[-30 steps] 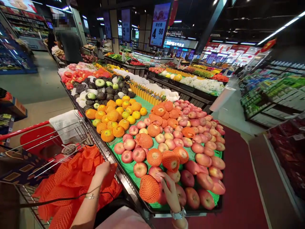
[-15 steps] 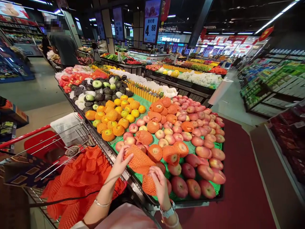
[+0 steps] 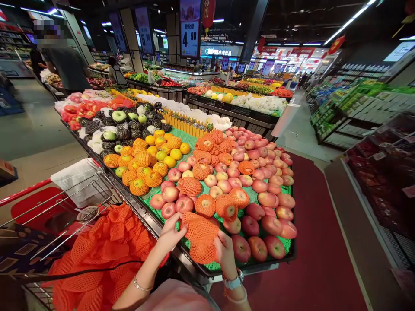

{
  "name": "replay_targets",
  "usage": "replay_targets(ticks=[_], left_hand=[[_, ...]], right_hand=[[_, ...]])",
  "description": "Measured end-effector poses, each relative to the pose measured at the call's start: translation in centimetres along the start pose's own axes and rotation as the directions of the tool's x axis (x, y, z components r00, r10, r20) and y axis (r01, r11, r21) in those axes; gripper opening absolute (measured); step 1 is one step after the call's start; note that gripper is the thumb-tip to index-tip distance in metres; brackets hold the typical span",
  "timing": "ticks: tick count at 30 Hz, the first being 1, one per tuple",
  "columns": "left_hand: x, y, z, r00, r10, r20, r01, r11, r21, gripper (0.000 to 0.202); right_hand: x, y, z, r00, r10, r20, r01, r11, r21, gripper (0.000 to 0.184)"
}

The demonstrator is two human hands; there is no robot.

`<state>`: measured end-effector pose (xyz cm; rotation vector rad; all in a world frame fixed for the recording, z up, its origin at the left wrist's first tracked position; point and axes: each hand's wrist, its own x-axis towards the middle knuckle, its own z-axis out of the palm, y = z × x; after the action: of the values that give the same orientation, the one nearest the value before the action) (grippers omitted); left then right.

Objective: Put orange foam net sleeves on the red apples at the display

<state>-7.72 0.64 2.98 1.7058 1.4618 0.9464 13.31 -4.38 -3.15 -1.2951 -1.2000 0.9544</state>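
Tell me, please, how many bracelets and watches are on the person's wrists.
3. A thin bracelet is on the left hand's wrist; a watch and a pale bangle are on the right hand's wrist. Others may be hidden.

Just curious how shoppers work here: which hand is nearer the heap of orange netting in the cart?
The left hand, just beside the heap of orange netting. The right hand is farther off, over the apple display.

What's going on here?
A person at a supermarket fruit display holds an orange foam net sleeve between the left hand and right hand, above red apples. More orange netting lies heaped in a wire shopping cart beside the left hand.
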Motion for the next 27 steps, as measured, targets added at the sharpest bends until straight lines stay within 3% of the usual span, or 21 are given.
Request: replay_targets(ticks=[4, 7, 10, 12, 14, 17, 20, 22, 27], left_hand=[[-0.7, 0.4, -0.4, 0.996, 0.008, 0.093, 0.0, 0.996, -0.087, 0.025], [-0.6, 0.7, -1.0, 0.978, 0.055, 0.2, -0.001, 0.965, -0.262, 0.025], [-0.1, 1.0, -1.1, 0.952, -0.024, 0.306, 0.163, 0.884, -0.439, 0.026], [0.2, 1.1, -0.7, 0.908, -0.088, 0.409, 0.292, 0.834, -0.469, 0.026], [0.3, 1.3, -0.2, 0.863, -0.07, 0.5, 0.337, 0.817, -0.468, 0.028], [0.0, 1.5, 0.4, 0.793, 0.056, 0.607, 0.302, 0.829, -0.471, 0.033], [-0.5, 1.5, 0.6, 0.719, 0.134, 0.682, 0.242, 0.871, -0.427, 0.027], [-0.8, 1.4, 0.8, 0.732, 0.144, 0.666, 0.192, 0.894, -0.404, 0.023], [-1.6, 1.2, 2.8, 0.801, 0.134, 0.584, 0.127, 0.915, -0.384, 0.031]], right_hand=[[0.5, 0.2, -0.2, 0.996, 0.042, 0.081, -0.047, 0.997, 0.065, 0.042], [0.7, -0.7, -0.5, 0.993, 0.043, 0.113, -0.055, 0.993, 0.105, 0.051], [0.5, -1.6, -1.1, 0.982, 0.032, 0.188, -0.058, 0.99, 0.132, 0.054], [0.2, -1.7, -1.6, 0.978, 0.029, 0.209, -0.055, 0.991, 0.12, 0.058], [-0.2, -1.3, -2.0, 0.98, 0.033, 0.194, -0.05, 0.995, 0.082, 0.062], [-0.5, -0.8, -2.3, 0.982, 0.042, 0.182, -0.048, 0.998, 0.03, 0.066], [-0.6, -1.1, -2.3, 0.954, 0.074, 0.29, -0.089, 0.995, 0.04, 0.075], [-0.5, -1.8, -2.3, 0.932, 0.094, 0.35, -0.116, 0.992, 0.044, 0.078], [-0.4, -4.2, -2.0, 0.931, 0.078, 0.357, -0.107, 0.992, 0.064, 0.065]])
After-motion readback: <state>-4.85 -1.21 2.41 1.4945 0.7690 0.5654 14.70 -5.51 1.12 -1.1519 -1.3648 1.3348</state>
